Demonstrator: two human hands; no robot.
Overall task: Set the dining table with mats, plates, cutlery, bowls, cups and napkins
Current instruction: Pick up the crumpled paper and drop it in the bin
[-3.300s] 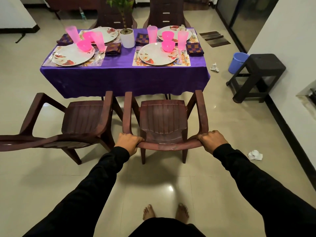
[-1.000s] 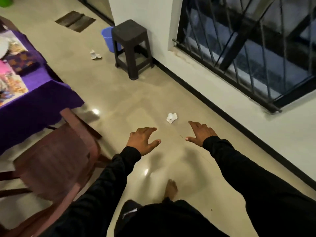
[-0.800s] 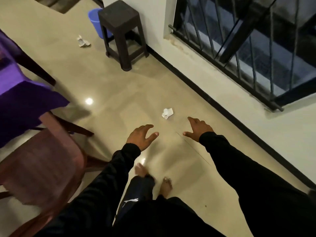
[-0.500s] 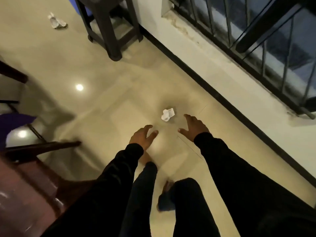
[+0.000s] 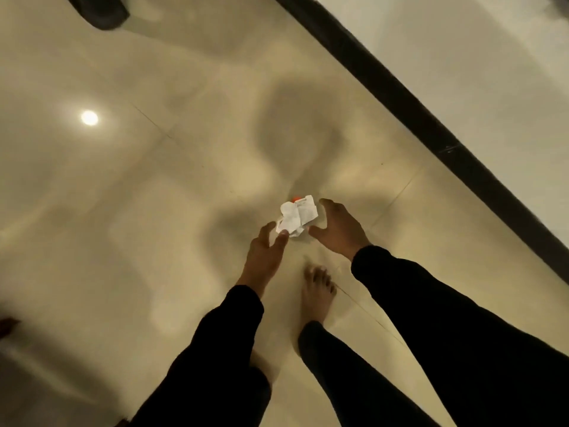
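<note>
View looks steeply down at a glossy beige tiled floor point(image 5: 129, 211). Picture soft with blur.

Crumpled white paper point(image 5: 297, 215), faint print on it, lies on the floor between the two hands. A small orange spot shows at its far edge; cannot tell what it is.

Left hand point(image 5: 264, 251): reaches toward the paper from the near-left side, fingers extended and loosely spread, nothing held. Fingertips at the paper's near-left corner; whether they touch it or sit just short, cannot tell through the blur.

Right hand point(image 5: 338, 229): spread in an open cup on the paper's right side, thumb toward the near edge, fingers arching round the far right edge. Nothing gripped. Appears just beside the paper, contact uncertain.

Both arms in black sleeves point(image 5: 446, 318), entering from the lower frame. A bare foot point(image 5: 317, 295) stands on the floor just nearer the camera than the hands, between the two forearms, with a dark trouser leg point(image 5: 354, 380) above it.

Black skirting strip point(image 5: 431, 131) runs diagonally across upper right, pale wall point(image 5: 492, 57) beyond it. Dark furniture foot point(image 5: 101, 10) at top left edge. Bright round lamp reflection point(image 5: 89, 118) on the tiles at left. Soft shadows on the floor beyond the paper.
</note>
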